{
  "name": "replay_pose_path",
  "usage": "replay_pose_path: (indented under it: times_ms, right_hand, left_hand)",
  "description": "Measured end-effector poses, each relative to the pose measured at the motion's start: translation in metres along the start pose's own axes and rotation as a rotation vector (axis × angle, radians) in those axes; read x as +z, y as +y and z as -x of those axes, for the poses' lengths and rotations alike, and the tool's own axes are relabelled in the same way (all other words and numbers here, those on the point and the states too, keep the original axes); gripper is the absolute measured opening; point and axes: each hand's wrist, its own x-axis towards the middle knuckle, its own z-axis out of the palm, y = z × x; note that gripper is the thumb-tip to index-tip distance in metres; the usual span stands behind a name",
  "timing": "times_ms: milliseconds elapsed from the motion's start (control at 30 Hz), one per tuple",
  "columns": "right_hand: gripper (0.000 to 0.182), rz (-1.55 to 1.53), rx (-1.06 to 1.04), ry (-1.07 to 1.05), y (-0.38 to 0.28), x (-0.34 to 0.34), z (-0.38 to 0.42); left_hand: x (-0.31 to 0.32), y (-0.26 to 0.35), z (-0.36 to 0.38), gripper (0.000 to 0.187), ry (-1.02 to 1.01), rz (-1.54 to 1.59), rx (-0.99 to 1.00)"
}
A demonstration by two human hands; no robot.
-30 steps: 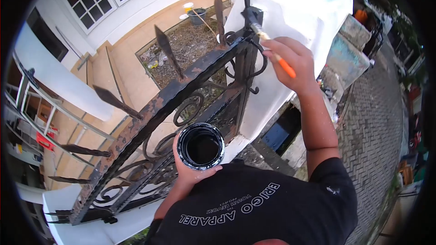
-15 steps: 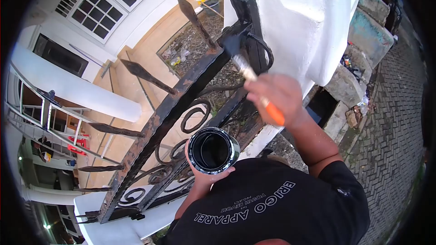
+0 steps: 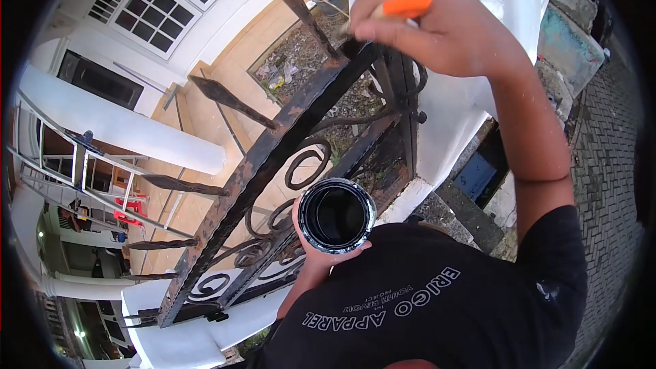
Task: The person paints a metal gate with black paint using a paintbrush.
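Note:
My right hand (image 3: 451,31) is closed around a paintbrush (image 3: 407,5) with an orange-tipped handle, at the upper end of a wrought-iron fence panel (image 3: 263,154). Its bristles are mostly hidden behind my fingers, close to the top rail and a spike. Below, my left hand (image 3: 316,265) grips an open paint can (image 3: 312,240) from underneath and the side. Dark paint fills the can's inside, and its rim is smeared. Along the rail, black patches sit beside rusty brown ones, and pointed spikes (image 3: 232,102) stick out to the left.
A white wall pillar (image 3: 471,0) stands against the fence's upper end. At left are a metal ladder (image 3: 78,164), a white column (image 3: 123,123) and red plastic furniture (image 3: 128,210). Concrete blocks (image 3: 570,34) border the brick paving (image 3: 608,178) at right. A bucket (image 3: 331,1) stands at the top.
My right hand has moved up and over the fence's end with the brush, and now covers the bristles. The can stays in my left hand; the view has shifted slightly.

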Motion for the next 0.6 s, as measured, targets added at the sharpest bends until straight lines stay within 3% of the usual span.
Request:
replay_pose_path:
  times_ms: [67, 100, 333, 467, 600]
  right_hand:
    - [0.010, -0.104, -0.219, -0.386, 0.004, -0.007, -0.010]
    - [0.010, -0.163, -0.260, -0.446, 0.009, -0.015, -0.011]
    - [0.006, -0.163, -0.285, -0.488, 0.003, -0.017, -0.025]
    - [0.006, -0.162, -0.166, -0.610, -0.012, -0.045, -0.018]
    - [0.007, 0.018, -0.273, -0.446, -0.004, -0.022, -0.018]
  left_hand:
    - [-0.001, -0.001, -0.002, 0.132, -0.004, 0.005, 0.034]
    - [-0.001, -0.002, -0.001, 0.132, -0.003, 0.021, 0.053]
    - [0.002, 0.000, -0.005, 0.131, 0.006, 0.062, 0.049]
    - [0.005, 0.008, -0.009, 0.130, 0.003, 0.145, 0.054]
    - [0.006, 0.002, -0.004, 0.131, 0.032, 0.120, 0.021]
